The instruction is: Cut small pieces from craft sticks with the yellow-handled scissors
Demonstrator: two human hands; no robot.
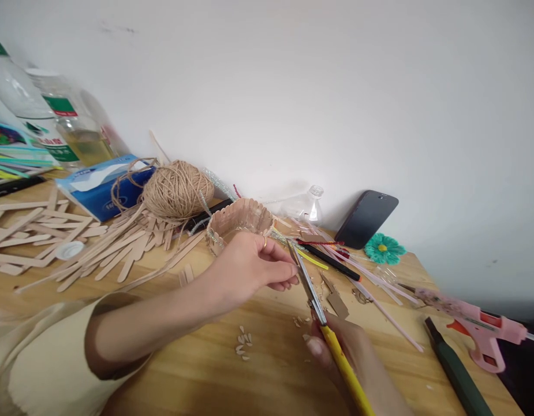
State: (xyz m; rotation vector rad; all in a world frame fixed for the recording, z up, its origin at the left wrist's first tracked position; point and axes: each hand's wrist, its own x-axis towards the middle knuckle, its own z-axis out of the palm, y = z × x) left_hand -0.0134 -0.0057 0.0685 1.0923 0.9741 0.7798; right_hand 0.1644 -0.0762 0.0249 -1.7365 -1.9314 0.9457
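Observation:
My right hand (342,346) is closed around a pair of scissors (316,309) with a long yellow handle, and their metal blades point up and away from me. My left hand (258,266), wearing a ring, pinches thumb against fingers right beside the blades. Whatever is in that pinch is too small or hidden to make out. Just behind the left hand stands a small round basket (241,216) of wooden stick pieces, partly covered by the hand. Small pale drop-shaped chips (243,342) lie in a cluster on the wooden table (197,375) below.
Craft sticks (123,254) spread across the left, by a ball of twine (179,189) and a blue tissue pack (106,188). Bottles (70,124) stand behind. Rightward are a phone (367,218), a teal fuzzy flower (384,249), a pink glue gun (474,323) and a dark-green-handled tool (455,367).

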